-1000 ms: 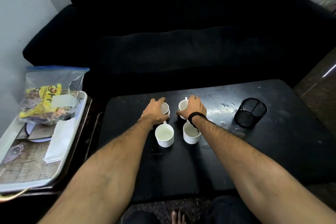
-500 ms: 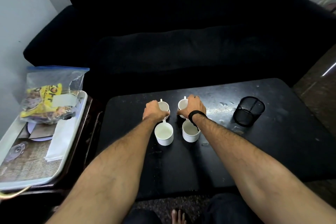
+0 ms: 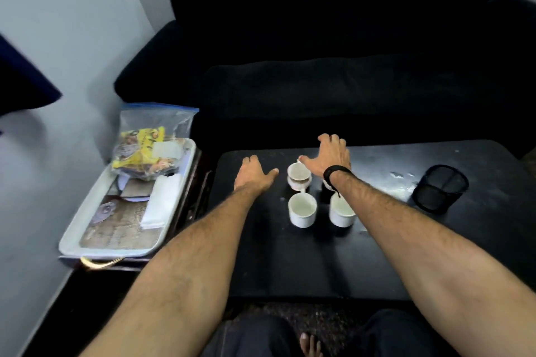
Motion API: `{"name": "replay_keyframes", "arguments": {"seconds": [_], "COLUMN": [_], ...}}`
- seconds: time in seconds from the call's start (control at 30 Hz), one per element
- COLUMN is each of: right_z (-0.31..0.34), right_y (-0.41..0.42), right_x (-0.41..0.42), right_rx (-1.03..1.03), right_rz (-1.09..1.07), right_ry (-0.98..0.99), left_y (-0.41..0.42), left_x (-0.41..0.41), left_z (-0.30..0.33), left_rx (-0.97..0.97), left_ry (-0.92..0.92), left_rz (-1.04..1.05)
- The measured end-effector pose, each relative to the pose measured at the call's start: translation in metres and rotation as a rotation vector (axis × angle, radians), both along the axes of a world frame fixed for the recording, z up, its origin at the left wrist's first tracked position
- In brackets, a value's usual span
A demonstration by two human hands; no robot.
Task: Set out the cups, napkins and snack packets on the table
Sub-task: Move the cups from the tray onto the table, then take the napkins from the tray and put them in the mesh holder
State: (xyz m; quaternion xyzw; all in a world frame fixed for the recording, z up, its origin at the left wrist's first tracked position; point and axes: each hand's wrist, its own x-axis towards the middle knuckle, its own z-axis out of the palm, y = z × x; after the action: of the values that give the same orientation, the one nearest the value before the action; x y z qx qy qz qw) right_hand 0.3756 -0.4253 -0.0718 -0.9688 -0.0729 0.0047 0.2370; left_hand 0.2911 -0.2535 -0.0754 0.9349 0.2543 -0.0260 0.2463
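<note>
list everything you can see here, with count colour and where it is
cups: four, white, middle of the table, one mostly hidden under the right wrist
table: one, black, centre
mesh pot: one, black, table's right side
tray: one, white rim, side stand at left
napkins: one stack, white, in the tray
snack bag: one, clear with yellow packets, tray's far end
sofa: one, black, behind the table
hands: left open beside the cups, right open above them

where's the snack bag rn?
Head view, far left: the zip bag of snack packets sits at the far end of the white tray, beside the black table.
</note>
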Motion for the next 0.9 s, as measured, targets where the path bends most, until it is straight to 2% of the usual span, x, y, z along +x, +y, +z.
{"name": "replay_keyframes", "arguments": {"seconds": [0.13, 0.33, 0.5, 0.63, 0.8, 0.9], "right_z": [0.021, 0.035, 0.033, 0.025, 0.02, 0.012], "right_y": [0.053, 0.14, 0.206, 0.254, 0.285, 0.306], "right_x": [-0.028, -0.086, -0.129, -0.148, -0.148, -0.144], "right_rx": [0.053, 0.028, -0.02, -0.111, -0.166, -0.199], "right_rz": [0.152, 0.373, 0.516, 0.598, 0.621, 0.602], "right_ry": [0.004, 0.095, 0.133, 0.141, 0.119, 0.115], "left_y": [0.052, 0.134, 0.188, 0.222, 0.218, 0.215], "left_x": [-0.048, -0.136, -0.189, -0.212, -0.212, -0.209], "left_z": [0.018, 0.021, 0.009, -0.014, -0.031, -0.046], "left_rx": [0.07, 0.119, 0.156, 0.153, 0.129, 0.207], "left_ry": [-0.056, -0.115, -0.02, 0.047, 0.133, 0.129], "left_rz": [0.059, 0.209, 0.292, 0.293, 0.284, 0.335]}}
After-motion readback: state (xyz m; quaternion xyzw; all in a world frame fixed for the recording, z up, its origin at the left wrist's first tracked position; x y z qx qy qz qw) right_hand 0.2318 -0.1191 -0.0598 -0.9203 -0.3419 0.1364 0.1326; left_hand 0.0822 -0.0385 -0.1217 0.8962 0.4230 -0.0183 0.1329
